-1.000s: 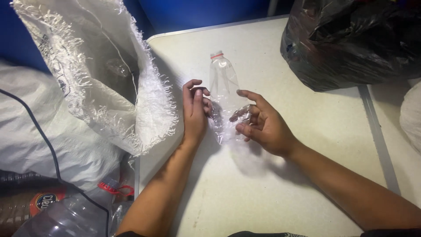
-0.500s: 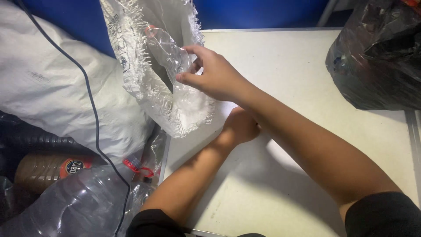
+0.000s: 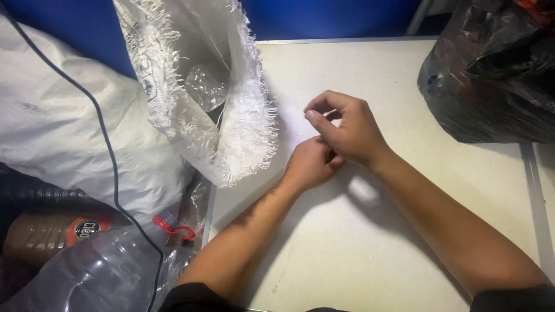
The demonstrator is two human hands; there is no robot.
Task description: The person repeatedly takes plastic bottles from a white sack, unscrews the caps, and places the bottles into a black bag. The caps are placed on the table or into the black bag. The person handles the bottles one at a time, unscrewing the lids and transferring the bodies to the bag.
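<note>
Table edge: we are working at the left rim of the pale table (image 3: 404,242), which is running just beside the woven sack.
Open room: bare tabletop is lying before and behind our forearms; the black plastic bag (image 3: 491,81) is crowding the far right corner.
Left side: the white woven sack (image 3: 173,86) is hanging open with its frayed mouth touching the table's rim; a white bundle (image 3: 63,133) and a dark cable (image 3: 110,167) are sitting beyond it.
Crushed bottle (image 3: 205,86): clear, crumpled plastic, lying inside the sack's mouth, apart from both hands.
Right hand (image 3: 347,127): we are resting it over the left, fingers loosely curled, thumb and forefinger nearly meeting; we cannot tell whether anything is pinched there.
Left hand (image 3: 309,164): we are keeping it curled on the table, partly under the right; its grip is hidden.
Below the table: a large clear bottle (image 3: 87,271) with a red cap ring is lying there.
</note>
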